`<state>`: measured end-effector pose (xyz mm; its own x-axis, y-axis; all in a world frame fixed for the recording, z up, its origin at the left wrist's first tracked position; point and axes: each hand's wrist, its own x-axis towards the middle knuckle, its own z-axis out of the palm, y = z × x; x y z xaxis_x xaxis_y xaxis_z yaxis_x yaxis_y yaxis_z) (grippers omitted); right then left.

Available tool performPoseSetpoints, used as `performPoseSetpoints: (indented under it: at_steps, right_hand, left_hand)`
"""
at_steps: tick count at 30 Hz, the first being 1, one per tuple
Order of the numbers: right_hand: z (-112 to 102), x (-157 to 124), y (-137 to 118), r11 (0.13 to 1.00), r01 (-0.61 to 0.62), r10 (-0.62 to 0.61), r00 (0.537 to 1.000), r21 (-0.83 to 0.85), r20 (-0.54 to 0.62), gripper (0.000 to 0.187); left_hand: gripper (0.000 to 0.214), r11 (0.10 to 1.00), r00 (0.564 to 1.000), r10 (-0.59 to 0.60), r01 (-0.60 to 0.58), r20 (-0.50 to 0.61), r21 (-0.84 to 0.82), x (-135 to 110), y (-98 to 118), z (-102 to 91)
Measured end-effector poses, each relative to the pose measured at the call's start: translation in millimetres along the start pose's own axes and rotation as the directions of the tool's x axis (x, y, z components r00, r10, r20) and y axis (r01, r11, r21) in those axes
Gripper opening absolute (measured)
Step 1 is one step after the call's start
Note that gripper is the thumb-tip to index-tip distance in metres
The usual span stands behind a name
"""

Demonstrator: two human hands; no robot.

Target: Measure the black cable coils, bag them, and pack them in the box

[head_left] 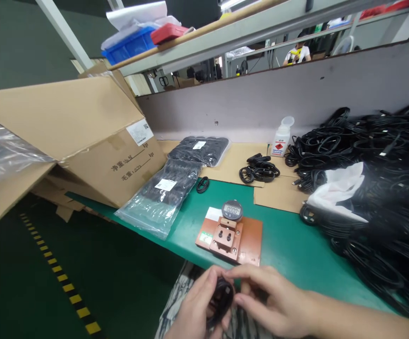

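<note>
In front of my lap, my left hand is wrapped around a coiled black cable. My right hand meets it from the right, thumb and forefinger pinched at the coil's edge; what exactly lies between those fingertips is hidden. Just beyond both hands, a brown gauge fixture stands on the green bench top, its round digital dial showing zeros. One small coiled cable lies farther back, beside a clear bag of packed cables.
A large open carton tilts at the left. Another filled bag lies behind. Cable bundles rest on cardboard near a white bottle. A big heap of black cables covers the right side, with a white cloth on it.
</note>
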<state>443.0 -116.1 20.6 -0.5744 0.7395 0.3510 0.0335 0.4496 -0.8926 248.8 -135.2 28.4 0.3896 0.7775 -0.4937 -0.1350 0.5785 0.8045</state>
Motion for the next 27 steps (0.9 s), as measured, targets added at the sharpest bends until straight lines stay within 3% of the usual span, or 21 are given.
performPoseSetpoints:
  at_steps: [6, 12, 17, 22, 27]
  right_hand:
    - [0, 2, 0, 0.996, -0.025, 0.025, 1.0, -0.085, -0.01, 0.02]
    - [0, 3, -1, 0.991, -0.058, 0.061, 0.998, -0.123, 0.018, 0.022]
    - [-1, 2, -2, 0.986, -0.087, 0.094, 0.995, -0.141, 0.045, 0.022]
    - [0, 2, -2, 0.983, -0.111, 0.121, 0.991, -0.147, 0.061, 0.023]
    - [0, 3, -3, 0.982, -0.118, 0.128, 0.99, -0.146, 0.059, 0.025]
  left_hand:
    - [0.031, 0.97, 0.994, 0.096, -0.103, -0.043, -0.218, -2, 19, -5.5]
    - [0.034, 0.901, 0.987, 0.157, -0.126, 0.041, -0.414, -3, 41, -15.9]
    - [0.035, 0.908, 0.988, 0.151, -0.137, 0.006, -0.396, -1, 40, -17.3]
    - [0.028, 0.942, 0.984, 0.148, -0.172, -0.103, -0.287, 1, 33, -20.4]
    - [0.034, 0.936, 0.972, 0.191, -0.222, -0.135, -0.272, 5, 40, -24.1]
